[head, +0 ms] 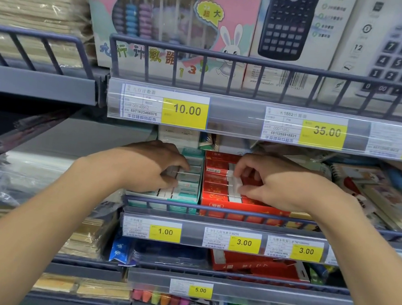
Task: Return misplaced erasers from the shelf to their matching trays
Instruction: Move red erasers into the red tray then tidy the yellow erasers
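Two hands at work on the middle shelf. Left hand (159, 165) curled over the teal tray (189, 177), fingertips pinching a teal eraser (174, 172) among its rows. Right hand (266, 181) pinches a white eraser (235, 184) just above the red tray (218, 186). Both trays look nearly full; judged late in sorting, seating these two remains.

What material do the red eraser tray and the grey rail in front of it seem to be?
Red eraser tray: likely printed cardboard with a slight sheen, judging by its folded flat front wall. Grey front rail: probably painted metal, seen in its thin rigid bars and even matte coat.
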Motion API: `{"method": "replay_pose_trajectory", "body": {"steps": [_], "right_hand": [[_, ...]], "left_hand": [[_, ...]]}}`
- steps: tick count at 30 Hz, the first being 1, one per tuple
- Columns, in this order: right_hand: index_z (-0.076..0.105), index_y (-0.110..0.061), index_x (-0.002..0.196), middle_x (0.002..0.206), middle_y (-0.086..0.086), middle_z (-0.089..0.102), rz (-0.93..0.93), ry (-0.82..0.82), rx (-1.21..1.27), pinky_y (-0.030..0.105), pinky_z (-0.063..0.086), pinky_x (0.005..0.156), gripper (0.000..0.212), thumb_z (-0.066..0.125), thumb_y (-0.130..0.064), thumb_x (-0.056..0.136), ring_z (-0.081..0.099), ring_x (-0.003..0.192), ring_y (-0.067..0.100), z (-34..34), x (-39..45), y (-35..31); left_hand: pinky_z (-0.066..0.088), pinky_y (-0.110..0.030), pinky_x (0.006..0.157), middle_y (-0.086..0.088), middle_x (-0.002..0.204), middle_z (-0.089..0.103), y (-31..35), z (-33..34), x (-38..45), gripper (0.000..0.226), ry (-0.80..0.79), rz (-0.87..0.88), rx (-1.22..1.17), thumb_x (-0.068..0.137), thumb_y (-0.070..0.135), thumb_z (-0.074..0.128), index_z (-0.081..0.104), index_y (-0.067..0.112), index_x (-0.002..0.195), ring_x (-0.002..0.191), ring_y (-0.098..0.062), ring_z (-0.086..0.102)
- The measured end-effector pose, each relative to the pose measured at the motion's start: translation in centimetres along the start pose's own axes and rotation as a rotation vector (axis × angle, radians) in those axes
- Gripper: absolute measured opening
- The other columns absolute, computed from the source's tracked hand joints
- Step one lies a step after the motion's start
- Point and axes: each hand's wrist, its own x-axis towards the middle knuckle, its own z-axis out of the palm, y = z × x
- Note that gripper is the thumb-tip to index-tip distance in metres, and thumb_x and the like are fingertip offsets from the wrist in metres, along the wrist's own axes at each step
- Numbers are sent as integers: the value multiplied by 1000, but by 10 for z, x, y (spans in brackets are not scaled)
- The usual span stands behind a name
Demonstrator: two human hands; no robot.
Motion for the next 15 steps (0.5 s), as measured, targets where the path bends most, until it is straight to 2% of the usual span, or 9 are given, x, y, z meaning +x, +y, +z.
{"method": "replay_pose_trajectory", "body": {"steps": [4,7,9,12,13,15], "right_hand": [[56,-46,122,95,-21,57,-37,-5,37,19,44,74,30,63,-41,94,56,85,3,-9,-3,-4],[61,-50,109,85,-17,71,-26,60,427,26,50,80,21,62,-38,91,64,83,6,-14,-5,-9],[65,-45,101,83,-16,71,-13,116,520,32,51,84,19,66,-30,89,67,84,11,-10,-1,-11],[66,-39,93,81,-17,67,25,135,427,25,49,74,15,74,-29,85,61,73,-3,0,2,-10],[66,-39,92,84,-17,66,36,143,365,21,48,73,16,77,-31,84,60,73,-5,3,2,-8],[64,-42,90,95,-18,63,41,160,213,22,48,78,16,77,-40,82,60,86,-2,8,2,-6]], "left_hand": [[41,-35,105,20,118,40,-1,0,0,45,-4,-8,-7,102,44,57,46,44,146,112,-10,40],[42,-36,105,20,118,41,-1,2,1,44,2,-8,-10,102,43,59,47,44,145,113,-11,41],[42,-37,106,19,120,43,-2,1,2,44,6,-11,-6,102,42,59,48,44,144,116,-11,43],[41,-37,107,18,126,46,-2,1,1,44,8,-19,-10,102,42,59,48,44,144,121,-13,44],[40,-37,108,17,129,47,-2,2,1,44,7,-21,-13,102,42,59,48,45,144,123,-13,44],[40,-37,109,16,136,46,-2,2,1,44,8,-24,-13,102,43,59,47,45,144,126,-12,42]]}}
